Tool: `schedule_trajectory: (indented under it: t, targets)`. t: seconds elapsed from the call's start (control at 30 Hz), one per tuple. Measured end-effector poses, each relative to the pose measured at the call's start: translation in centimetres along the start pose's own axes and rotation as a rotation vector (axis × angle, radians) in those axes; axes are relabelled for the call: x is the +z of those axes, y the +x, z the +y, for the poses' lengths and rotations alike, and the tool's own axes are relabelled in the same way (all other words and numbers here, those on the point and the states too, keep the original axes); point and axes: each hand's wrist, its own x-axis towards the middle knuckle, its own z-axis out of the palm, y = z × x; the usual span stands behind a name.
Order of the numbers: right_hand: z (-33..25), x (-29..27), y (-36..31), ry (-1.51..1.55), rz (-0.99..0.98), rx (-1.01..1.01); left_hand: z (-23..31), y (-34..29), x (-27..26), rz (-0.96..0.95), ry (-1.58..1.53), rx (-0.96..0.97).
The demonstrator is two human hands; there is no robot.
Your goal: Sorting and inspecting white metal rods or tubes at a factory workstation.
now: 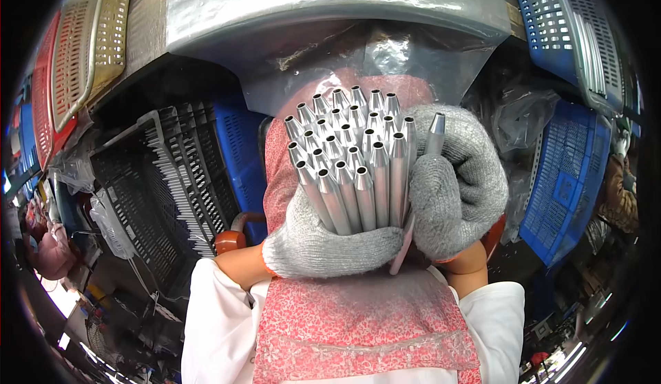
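Observation:
A bundle of many silvery metal tubes (344, 171) with tapered, hollow tips stands upright in front of my body. My left hand (330, 243), in a grey knitted glove, is wrapped round the near side of the bundle, closed on it. To the right, my right hand (458, 184) wears the same kind of glove and is curled shut on a single metal tube (435, 136), whose tapered tip pokes up past the thumb. A thin pink stick (401, 250) shows between the two hands; which one holds it, I cannot tell.
Clear plastic sheeting (330, 12) covers the work surface ahead. Left are a dark crate (148, 198) with rows of tubes, a blue crate (237, 157) and a yellowish basket (79, 47). Blue baskets (561, 177) stand right. A pink patterned apron (365, 322) covers my lap.

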Motion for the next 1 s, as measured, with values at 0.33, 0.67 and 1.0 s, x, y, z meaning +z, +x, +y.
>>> schedule_trajectory:
  t: [0.33,0.67,1.0]
  targets:
    - [-2.9,-0.7,4.1,0.203,0.072,0.305,0.0,-0.1,-2.2,0.191,-0.933,0.526]
    - [-2.6,-0.4,7.1,0.044,-0.564,0.136,2.6,-0.7,-2.2,0.052,-1.221,0.811]
    - [0.2,-1.0,20.0,-0.511,-0.019,-0.053,1.9,-0.5,-3.1,-0.05,-1.053,1.119]
